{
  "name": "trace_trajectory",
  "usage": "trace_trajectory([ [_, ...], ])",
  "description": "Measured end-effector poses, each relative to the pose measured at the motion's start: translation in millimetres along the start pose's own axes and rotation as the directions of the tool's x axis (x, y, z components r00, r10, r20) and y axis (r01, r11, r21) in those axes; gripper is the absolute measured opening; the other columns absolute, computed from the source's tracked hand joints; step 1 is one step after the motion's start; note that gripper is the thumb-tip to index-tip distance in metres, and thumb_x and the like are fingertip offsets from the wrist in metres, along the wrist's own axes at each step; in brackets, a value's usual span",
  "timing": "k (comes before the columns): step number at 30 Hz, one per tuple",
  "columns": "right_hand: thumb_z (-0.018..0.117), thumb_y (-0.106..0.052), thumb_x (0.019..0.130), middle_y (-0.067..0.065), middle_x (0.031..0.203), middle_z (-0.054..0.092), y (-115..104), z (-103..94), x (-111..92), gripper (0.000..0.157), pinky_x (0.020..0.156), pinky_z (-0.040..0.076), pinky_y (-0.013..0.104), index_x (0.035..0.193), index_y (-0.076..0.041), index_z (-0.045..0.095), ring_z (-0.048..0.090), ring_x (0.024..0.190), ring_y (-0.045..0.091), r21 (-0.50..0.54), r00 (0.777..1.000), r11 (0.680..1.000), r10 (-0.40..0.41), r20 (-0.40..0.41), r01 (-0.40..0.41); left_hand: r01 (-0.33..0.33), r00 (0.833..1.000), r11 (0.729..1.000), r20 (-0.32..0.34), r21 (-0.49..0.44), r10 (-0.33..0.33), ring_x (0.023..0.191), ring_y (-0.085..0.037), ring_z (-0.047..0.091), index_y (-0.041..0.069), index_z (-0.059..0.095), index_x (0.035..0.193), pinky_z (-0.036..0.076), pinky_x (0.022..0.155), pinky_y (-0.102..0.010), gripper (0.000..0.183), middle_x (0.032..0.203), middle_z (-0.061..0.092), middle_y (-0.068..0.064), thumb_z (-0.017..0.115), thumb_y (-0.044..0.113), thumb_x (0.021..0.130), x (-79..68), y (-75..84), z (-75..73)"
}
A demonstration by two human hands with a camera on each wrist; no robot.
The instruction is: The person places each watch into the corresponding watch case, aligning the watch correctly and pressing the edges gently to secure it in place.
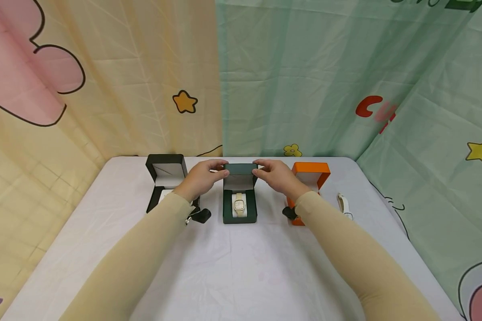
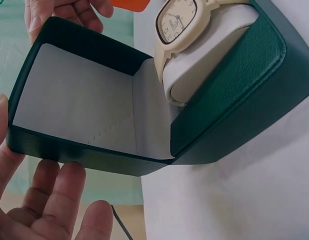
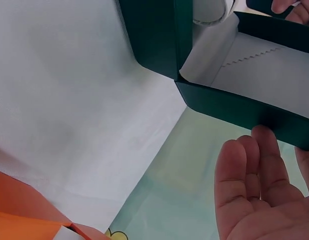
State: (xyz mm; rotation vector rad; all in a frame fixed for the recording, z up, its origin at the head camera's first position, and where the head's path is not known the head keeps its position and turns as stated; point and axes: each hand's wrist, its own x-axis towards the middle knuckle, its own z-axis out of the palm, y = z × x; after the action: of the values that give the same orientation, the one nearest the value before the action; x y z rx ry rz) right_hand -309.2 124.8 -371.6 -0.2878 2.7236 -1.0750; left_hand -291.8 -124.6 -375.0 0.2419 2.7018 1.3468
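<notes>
A dark green watch box (image 1: 240,220) is stood open near the middle of the back edge of the white tabletop (image 1: 233,267), its lid (image 1: 241,169) raised. The lid's left upper corner is pinched between the thumb and fingers of the left hand (image 1: 202,177); its right upper corner is pinched likewise by the right hand (image 1: 279,177). Inside, a cream wristwatch (image 1: 238,204) (squarish in the case, with numerals on the dial) is wrapped around a white cushion (image 2: 209,60).

Toward the back left corner, an open black watch box (image 1: 172,158) is partly covered by the left arm. Toward the back right corner, an open orange watch box (image 1: 311,167) is placed, and nearer the right edge a white wristwatch (image 1: 343,204) is partly hidden by the right sleeve (image 1: 345,240).
</notes>
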Motion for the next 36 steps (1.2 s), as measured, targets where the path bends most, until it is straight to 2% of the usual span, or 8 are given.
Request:
trace_trajectory([
  [9, 0.060, -0.054, 0.083, 0.000, 0.123, 0.061, -2, -2.4, -7, 0.052, 0.090, 0.049, 0.043, 0.132, -0.039, 0.049, 0.057, 0.113, 0.020, -0.002, 0.999, 1.000, 0.022, 0.031, -0.022, 0.008, 1.000, 1.000, 0.011, -0.019, -0.008, 0.114, -0.019, 0.055, 0.030, 0.057, 0.125, 0.045, 0.092, -0.044, 0.047, 0.119, 0.058, 0.007, 0.065, 0.049, 0.082, -6.9, 1.2, 0.3],
  [17, 0.063, -0.052, 0.081, -0.001, 0.122, 0.062, -3, -2.0, -14, 0.052, 0.092, 0.048, 0.044, 0.130, -0.039, 0.050, 0.058, 0.112, 0.019, 0.009, 0.999, 1.000, 0.027, 0.046, -0.028, 0.013, 1.000, 0.999, 0.009, -0.052, -0.012, 0.112, -0.016, 0.058, 0.027, 0.059, 0.123, 0.045, 0.093, -0.043, 0.048, 0.121, 0.059, 0.005, 0.069, 0.045, 0.080, -11.4, 0.6, 2.8],
  [24, 0.065, -0.046, 0.083, -0.002, 0.118, 0.064, -1, 2.2, -18, 0.051, 0.085, 0.051, 0.040, 0.131, -0.035, 0.051, 0.060, 0.106, 0.017, -0.014, 0.999, 1.000, 0.014, 0.033, -0.014, 0.004, 1.000, 0.998, 0.000, -0.061, -0.004, 0.111, -0.013, 0.059, 0.035, 0.060, 0.116, 0.047, 0.092, -0.040, 0.041, 0.122, 0.060, 0.005, 0.071, 0.045, 0.078, -16.9, -2.1, 5.0],
  [28, 0.065, -0.046, 0.083, -0.003, 0.115, 0.065, 0, 4.8, -22, 0.050, 0.080, 0.051, 0.036, 0.130, -0.034, 0.052, 0.061, 0.102, 0.015, -0.034, 1.000, 0.999, 0.000, 0.020, 0.001, 0.007, 1.000, 0.998, -0.003, -0.057, -0.007, 0.110, -0.012, 0.060, 0.034, 0.061, 0.116, 0.047, 0.091, -0.040, 0.041, 0.121, 0.060, 0.008, 0.072, 0.043, 0.078, -20.1, -3.6, 6.8],
  [36, 0.065, -0.050, 0.081, -0.003, 0.113, 0.066, 2, 10.6, -28, 0.052, 0.081, 0.053, 0.035, 0.129, -0.035, 0.054, 0.062, 0.100, 0.014, -0.054, 1.000, 0.998, -0.022, -0.002, 0.022, 0.003, 1.000, 0.997, 0.002, -0.080, -0.003, 0.108, -0.010, 0.060, 0.034, 0.062, 0.116, 0.047, 0.091, -0.040, 0.041, 0.117, 0.061, 0.011, 0.073, 0.041, 0.077, -27.4, -6.0, 10.3],
])
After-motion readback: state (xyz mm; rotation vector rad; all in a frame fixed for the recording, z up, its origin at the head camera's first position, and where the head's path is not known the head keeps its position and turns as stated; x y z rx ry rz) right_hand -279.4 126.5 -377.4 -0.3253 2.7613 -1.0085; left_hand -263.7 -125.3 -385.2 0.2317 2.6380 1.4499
